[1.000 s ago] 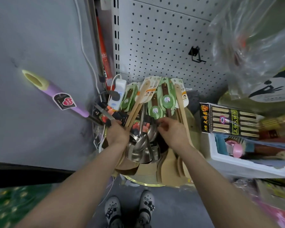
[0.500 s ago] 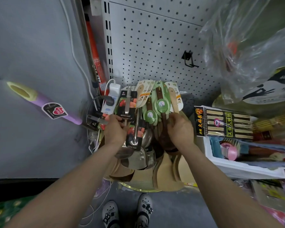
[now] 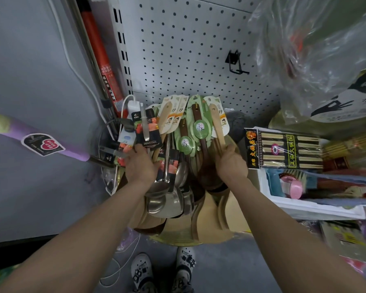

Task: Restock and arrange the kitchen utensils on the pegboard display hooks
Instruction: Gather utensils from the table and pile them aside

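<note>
The utensils [image 3: 182, 172] stand bunched low before the pegboard [image 3: 188, 49], handles up and heads down, likely so their card tags can reach the bare hook [image 3: 235, 62] above. The left hand [image 3: 140, 163] curls round the black-carded handles of the steel ladles [image 3: 165, 199]. The right hand [image 3: 230, 163] grips thin wooden spatulas [image 3: 217, 127], seemingly to split metal from wood. The steel is glossy and bowled; the wood is matte, flat, pale or dark. Packed chopsticks [image 3: 283, 151] lie just beside the right hand.

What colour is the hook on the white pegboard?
Black: a black metal wire hook, seen best in the head view.
</note>
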Action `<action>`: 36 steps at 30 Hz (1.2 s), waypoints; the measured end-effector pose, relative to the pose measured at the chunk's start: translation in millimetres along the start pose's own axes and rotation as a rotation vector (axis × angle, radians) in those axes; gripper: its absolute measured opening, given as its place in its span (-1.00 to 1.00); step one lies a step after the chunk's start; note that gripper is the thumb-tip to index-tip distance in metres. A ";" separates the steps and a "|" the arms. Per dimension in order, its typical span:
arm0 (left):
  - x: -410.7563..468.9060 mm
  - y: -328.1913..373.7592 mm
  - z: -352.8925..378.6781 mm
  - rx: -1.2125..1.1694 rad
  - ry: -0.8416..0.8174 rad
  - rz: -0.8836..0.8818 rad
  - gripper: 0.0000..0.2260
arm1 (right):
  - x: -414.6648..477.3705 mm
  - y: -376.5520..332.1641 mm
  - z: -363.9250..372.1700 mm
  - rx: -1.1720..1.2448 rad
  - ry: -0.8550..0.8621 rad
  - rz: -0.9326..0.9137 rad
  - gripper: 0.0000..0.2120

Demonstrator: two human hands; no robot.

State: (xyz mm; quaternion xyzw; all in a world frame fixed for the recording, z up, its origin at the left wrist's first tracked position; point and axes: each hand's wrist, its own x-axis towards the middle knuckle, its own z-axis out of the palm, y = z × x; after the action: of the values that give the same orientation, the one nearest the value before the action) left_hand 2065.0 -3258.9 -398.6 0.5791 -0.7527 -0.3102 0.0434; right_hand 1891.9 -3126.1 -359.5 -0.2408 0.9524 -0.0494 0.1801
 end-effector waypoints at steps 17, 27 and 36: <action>0.4 10.7 -16.5 -0.022 -0.121 -0.007 -0.49 | -6.3 1.6 -23.2 0.030 0.106 -0.020 -0.85; 2.9 21.8 -26.9 -0.097 -0.220 -0.062 -0.46 | -11.1 -36.3 -28.6 0.212 0.028 -0.075 -0.70; 12.6 9.1 -25.3 -0.142 -0.245 -0.109 -0.56 | 1.1 -59.4 -5.5 0.428 -0.195 0.082 -0.80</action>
State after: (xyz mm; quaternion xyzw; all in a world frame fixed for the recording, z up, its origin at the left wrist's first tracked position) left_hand 2063.9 -3279.5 -377.3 0.5725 -0.6959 -0.4328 -0.0249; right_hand 1915.2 -3178.8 -344.0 -0.1618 0.9073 -0.2196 0.3199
